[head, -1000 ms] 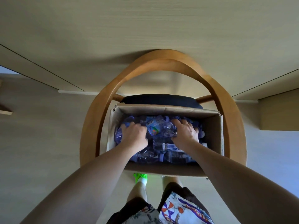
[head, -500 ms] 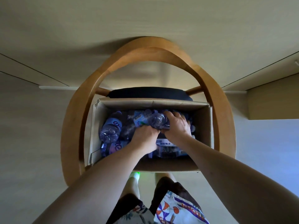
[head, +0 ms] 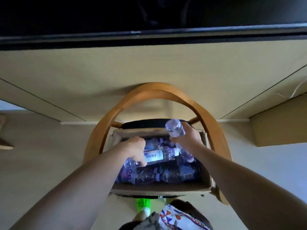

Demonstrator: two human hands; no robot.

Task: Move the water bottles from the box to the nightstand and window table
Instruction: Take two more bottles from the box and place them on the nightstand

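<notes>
A: What are the hands doing?

B: The left hand (head: 135, 149) grips a labelled bottle (head: 157, 156) near its base, lying nearly flat just above the pile, cap pointing right. The right hand (head: 188, 138) is closed round a second bottle (head: 175, 127), raised above the far rim of the box (head: 159, 190) with its bottom end tilted up toward the camera.

A: So both bottles are clear of the box?

B: The right one looks clear. The left one is low, and I cannot tell whether it touches the bottles beneath.

A: How should the lift go?

B: I would bring the left bottle straight up before swinging it out, so the cap does not snag the bottles still in the box (head: 157, 175). A grip nearer the middle would probably steady it; held by the end, a full bottle may droop.

A: Anything around to mind?

B: The box sits on a chair, and the curved wooden chair frame (head: 154, 93) arches round it on both sides and behind. Pulling back toward the body seems the safest way out.

A: And the nightstand or window bench?

B: Neither shows here, so the carry comes after turning away.
</notes>
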